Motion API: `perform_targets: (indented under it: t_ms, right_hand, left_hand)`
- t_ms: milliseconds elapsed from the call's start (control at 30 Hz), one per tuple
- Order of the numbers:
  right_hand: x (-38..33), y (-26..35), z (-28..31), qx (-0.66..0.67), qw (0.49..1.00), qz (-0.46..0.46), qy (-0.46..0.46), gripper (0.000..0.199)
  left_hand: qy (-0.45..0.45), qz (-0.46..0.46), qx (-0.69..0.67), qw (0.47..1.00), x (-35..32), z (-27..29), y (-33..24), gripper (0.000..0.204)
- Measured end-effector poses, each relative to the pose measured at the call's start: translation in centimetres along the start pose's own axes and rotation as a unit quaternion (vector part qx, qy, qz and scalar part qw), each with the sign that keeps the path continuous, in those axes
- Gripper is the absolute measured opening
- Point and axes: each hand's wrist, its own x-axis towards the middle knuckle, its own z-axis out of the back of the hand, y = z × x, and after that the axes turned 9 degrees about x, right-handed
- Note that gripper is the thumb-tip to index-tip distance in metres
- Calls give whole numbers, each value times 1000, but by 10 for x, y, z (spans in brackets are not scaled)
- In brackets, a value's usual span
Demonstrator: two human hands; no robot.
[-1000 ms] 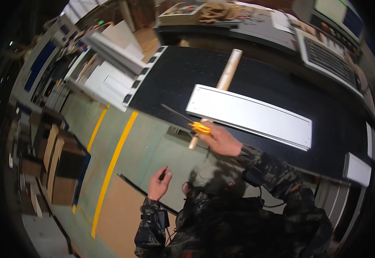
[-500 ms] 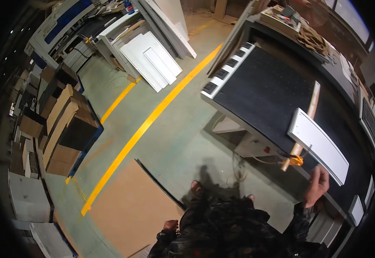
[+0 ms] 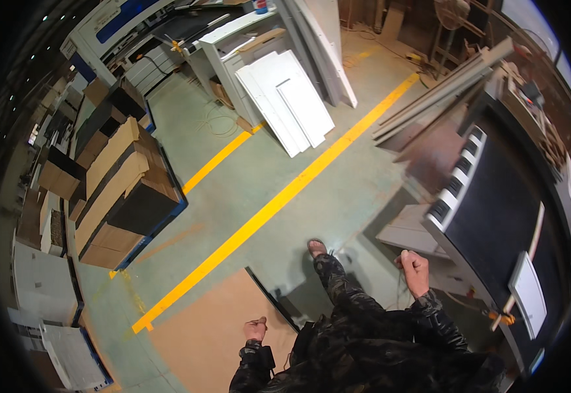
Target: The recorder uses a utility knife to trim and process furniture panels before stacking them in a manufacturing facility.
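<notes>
My right hand (image 3: 414, 272) is loosely closed above the floor, left of the black-topped table (image 3: 495, 203), with nothing visible in it. My left hand (image 3: 255, 329) is curled in a loose fist over a brown board (image 3: 213, 327) lying on the floor; I see nothing in it either. Neither hand touches any object. On the table at the right, a white panel (image 3: 529, 295) lies across a thin wooden strip (image 3: 537, 229). An orange item (image 3: 508, 319), too small to name, sits by the strip's near end.
Stacked cardboard pieces (image 3: 118, 203) stand at the left. White panels (image 3: 285, 105) lean against a white cabinet ahead, beside tall grey boards (image 3: 312, 52). Long boards (image 3: 443, 92) jut out beyond the table. A yellow line (image 3: 285, 190) crosses the floor.
My right hand has left the white panel's near edge and moved left, away from the table. The view has shifted left, and one leg now shows stretched forward. The left hand remains low, loosely closed.
</notes>
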Motion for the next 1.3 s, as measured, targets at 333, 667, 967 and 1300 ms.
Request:
perform_targets:
  t_ms: [333, 667, 967, 1300]
  right_hand:
    - [283, 71, -250, 38, 976, -71, 204, 42]
    - [484, 164, -586, -33, 893, 188, 408, 23]
    - [632, 236, -771, -112, 872, 173, 444, 20]
    - [801, 256, -998, -75, 896, 60, 434, 20]
  left_hand:
    - [12, 200, -210, 957, 151, 75, -75, 30]
    - [9, -120, -29, 992, 393, 94, -124, 25]
    - [45, 91, -188, 977, 702, 345, -293, 23]
    - [-60, -80, -150, 984, 1040, 517, -504, 17]
